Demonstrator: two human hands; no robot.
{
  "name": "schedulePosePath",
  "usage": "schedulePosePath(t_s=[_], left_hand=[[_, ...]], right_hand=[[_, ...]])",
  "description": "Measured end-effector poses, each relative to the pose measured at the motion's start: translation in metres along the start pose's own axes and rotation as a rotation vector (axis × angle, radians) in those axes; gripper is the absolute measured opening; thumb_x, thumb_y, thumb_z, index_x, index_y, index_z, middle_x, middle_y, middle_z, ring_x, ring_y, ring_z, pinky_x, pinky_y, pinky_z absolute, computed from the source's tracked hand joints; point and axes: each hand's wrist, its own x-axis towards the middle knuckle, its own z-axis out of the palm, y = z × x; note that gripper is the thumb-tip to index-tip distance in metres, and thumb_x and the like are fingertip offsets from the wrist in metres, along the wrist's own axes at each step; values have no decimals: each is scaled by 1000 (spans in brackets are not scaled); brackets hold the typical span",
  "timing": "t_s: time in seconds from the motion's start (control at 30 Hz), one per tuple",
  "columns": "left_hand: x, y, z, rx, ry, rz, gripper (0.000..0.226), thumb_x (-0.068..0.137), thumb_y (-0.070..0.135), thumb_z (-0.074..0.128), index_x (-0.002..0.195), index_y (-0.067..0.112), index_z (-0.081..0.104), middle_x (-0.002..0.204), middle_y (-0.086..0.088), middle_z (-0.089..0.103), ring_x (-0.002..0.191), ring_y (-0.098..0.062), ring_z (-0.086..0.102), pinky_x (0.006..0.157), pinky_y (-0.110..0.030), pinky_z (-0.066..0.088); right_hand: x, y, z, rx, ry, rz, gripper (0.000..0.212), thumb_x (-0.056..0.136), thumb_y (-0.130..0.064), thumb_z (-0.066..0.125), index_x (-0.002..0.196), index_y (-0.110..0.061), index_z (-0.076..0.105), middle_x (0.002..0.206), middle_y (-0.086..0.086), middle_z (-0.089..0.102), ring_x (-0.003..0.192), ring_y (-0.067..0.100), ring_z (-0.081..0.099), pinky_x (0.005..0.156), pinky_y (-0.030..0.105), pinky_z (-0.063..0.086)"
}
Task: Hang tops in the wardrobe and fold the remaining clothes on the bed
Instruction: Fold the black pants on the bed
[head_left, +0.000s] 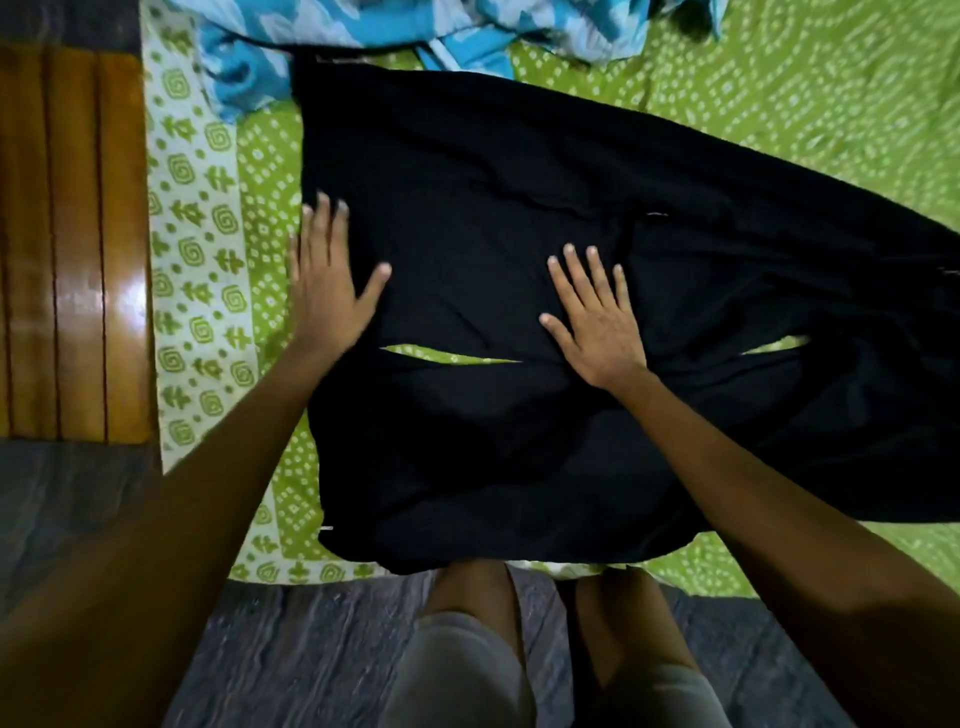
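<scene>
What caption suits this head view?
Both open hands, left and right, press a black garment flat on the green bedsheet.

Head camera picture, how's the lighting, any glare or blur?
Head view: dim overall; the black garment shows almost no detail, a bright glare spot sits on the wooden bed frame, the left hand is slightly motion-blurred, and wide-angle bending curves the edges.

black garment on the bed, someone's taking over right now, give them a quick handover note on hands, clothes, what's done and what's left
Left hand: open, flat on the left edge of the black garment.
Right hand: open, pressing flat near its middle.
Black garment lies spread on the green bedsheet, not yet folded. A blue patterned cloth sits crumpled at the far edge.
Done: garment laid out.
Left: fold it, then handle the blue cloth. Wardrobe not in view.
</scene>
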Motion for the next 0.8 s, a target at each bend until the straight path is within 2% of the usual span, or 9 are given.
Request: schedulePosePath(t_s=[0.1, 0.2, 0.27, 0.3, 0.4, 0.47, 0.57, 0.7, 0.8], left_hand=[[-39, 8, 14, 179, -59, 40, 66, 96, 46, 34, 150, 10, 18, 158, -12, 10, 146, -29, 6, 116, -44, -1], [-44, 31, 16, 169, -111, -21, 64, 99, 41, 37, 150, 8, 15, 158, -11, 6, 146, -29, 1, 116, -43, -2], [-43, 57, 21, 131, -170, 15, 65, 99, 40, 37, 150, 8, 12, 159, -11, 3, 146, -27, -2, 117, -42, -3], [-41, 70, 25, 122, -200, 43, 66, 99, 40, 37, 150, 8, 10, 159, -10, 1, 146, -27, -3, 117, -41, -4], [-34, 118, 41, 118, -296, 140, 68, 99, 41, 36, 151, 11, 4, 159, -7, -5, 146, -24, -9, 116, -38, -8], [-26, 158, 52, 116, -358, 208, 68, 99, 41, 37, 151, 13, 4, 159, -6, -5, 146, -23, -8, 116, -38, -8], [-16, 216, 66, 70, -420, 311, 65, 99, 38, 40, 151, 15, 8, 159, -5, 0, 146, -24, 0, 118, -38, -2], [5, 286, 85, 18, -427, 423, 59, 98, 31, 44, 150, 16, 19, 158, -1, 11, 140, -29, 21, 114, -43, 22], [23, 326, 98, -25, -372, 501, 57, 97, 26, 48, 148, 15, 26, 156, -3, 20, 136, -27, 31, 110, -41, 32]], right_hand=[[-32, 23, 6, 38, -12, 80, 66, 95, -55, 14, 150, -21, 3, 159, -1, 4, 146, 21, -2, 117, 45, -1], [-55, 44, 5, 144, 12, 294, 63, 98, -54, 20, 151, -25, 3, 159, -5, -2, 146, 19, -7, 117, 44, -6], [-68, 58, 3, 220, 19, 460, 62, 100, -48, 25, 151, -23, 1, 159, -5, -5, 146, 19, -10, 117, 45, -7], [-72, 64, 2, 244, 3, 496, 63, 100, -47, 27, 151, -22, 0, 159, -4, -6, 146, 18, -11, 117, 46, -7], [-75, 75, -7, 320, -52, 441, 66, 99, -47, 31, 151, -20, 3, 159, -4, -5, 146, 17, -9, 116, 44, -5], [-75, 85, -21, 509, -19, 433, 61, 99, -44, 35, 150, -16, 18, 159, -1, 8, 146, 17, 3, 117, 38, 5], [-77, 111, -44, 742, 223, 494, 45, 99, -32, 44, 138, -9, 44, 149, 6, 34, 135, 19, 35, 106, 23, 27], [-86, 169, -55, 746, 374, 643, 35, 97, -20, 50, 129, -6, 51, 140, 9, 38, 110, 20, 53, 92, 19, 37], [-94, 216, -58, 641, 452, 685, 29, 96, -13, 49, 124, -4, 53, 136, 11, 41, 98, 22, 56, 85, 21, 39]])
